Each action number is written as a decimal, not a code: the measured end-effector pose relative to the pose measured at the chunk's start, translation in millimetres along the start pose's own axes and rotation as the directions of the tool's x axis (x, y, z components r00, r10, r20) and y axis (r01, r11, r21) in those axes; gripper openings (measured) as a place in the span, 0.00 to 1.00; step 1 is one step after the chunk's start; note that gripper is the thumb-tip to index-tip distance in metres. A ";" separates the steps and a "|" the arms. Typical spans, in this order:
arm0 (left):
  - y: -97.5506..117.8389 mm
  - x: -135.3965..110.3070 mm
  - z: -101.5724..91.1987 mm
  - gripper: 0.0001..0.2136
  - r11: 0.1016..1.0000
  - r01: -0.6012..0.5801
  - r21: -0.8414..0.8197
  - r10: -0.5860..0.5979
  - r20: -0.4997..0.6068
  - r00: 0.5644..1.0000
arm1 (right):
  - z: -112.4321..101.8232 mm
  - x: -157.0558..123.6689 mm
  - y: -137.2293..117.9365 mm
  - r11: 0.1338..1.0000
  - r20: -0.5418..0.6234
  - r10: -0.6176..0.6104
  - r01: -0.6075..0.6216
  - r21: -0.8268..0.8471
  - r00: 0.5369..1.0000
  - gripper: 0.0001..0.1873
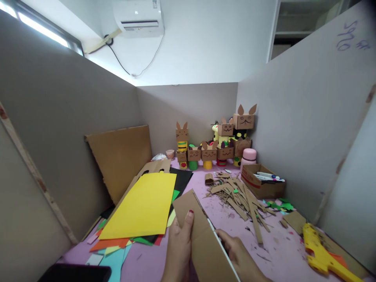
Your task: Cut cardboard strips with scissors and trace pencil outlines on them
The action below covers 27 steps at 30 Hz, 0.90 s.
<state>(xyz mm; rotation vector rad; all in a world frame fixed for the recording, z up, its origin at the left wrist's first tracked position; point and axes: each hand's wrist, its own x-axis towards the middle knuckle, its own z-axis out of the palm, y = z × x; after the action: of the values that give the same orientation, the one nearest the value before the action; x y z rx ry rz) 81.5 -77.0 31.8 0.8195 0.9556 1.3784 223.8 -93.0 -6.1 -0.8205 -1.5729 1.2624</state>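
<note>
A folded-looking piece of brown cardboard [207,244] with a white strip along its right edge is held up in front of me. My left hand [180,244] grips its left side, thumb pressed flat on the front face and the other fingers hidden behind. At the right edge, my right hand [236,250] has its fingers curled in behind the cardboard, so the fingertips are partly hidden. A stack of paper topped by a large yellow sheet [141,205] lies left of my hands. To the right and beyond is a heap of cardboard strips [239,196].
Cardboard animal figures [209,152] stand along the back, near a pink bottle [249,155]. A cardboard box [261,187] holds pens. A yellow glue gun [319,250] lies at the right. A big cardboard sheet [123,160] leans on the left partition; a black device [75,273] sits front left.
</note>
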 end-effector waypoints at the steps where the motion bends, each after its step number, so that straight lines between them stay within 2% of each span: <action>1: -0.5 0.6 -0.8 0.22 1.000 0.004 0.004 -0.004 -0.003 1.000 | 1.0 0.4 0.2 1.000 0.001 -0.006 0.006 0.025 1.000 0.23; 5: -2.2 2.8 -2.9 0.21 1.000 0.011 0.012 -0.011 -0.025 1.000 | 2.1 2.3 1.6 0.996 0.045 -0.011 0.007 0.086 0.999 0.23; 10: -3.7 3.5 -3.3 0.23 1.000 0.008 -0.001 -0.008 -0.022 1.000 | -1.9 1.9 -1.2 0.997 0.090 -0.025 0.018 0.073 0.996 0.23; 18: 2.9 0.3 -2.1 0.22 0.998 0.000 0.061 0.001 -0.023 1.000 | -2.2 1.3 -11.3 0.996 0.078 0.002 -0.009 0.092 0.997 0.24; 23: 4.7 2.4 -3.0 0.22 0.997 -0.014 0.072 0.020 -0.074 0.997 | -2.4 1.4 -9.4 0.997 0.083 0.006 -0.013 0.082 0.997 0.22; 27: 2.5 1.9 -1.7 0.22 0.998 0.009 0.065 -0.007 -0.032 0.999 | -3.2 1.6 -10.5 0.994 0.078 -0.003 -0.006 0.113 0.997 0.22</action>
<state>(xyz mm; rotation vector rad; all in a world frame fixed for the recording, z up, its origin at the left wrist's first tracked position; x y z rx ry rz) 78.8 -75.1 33.2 0.8437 1.0322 1.3623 226.7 -93.1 4.6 -0.7081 -1.5464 1.3865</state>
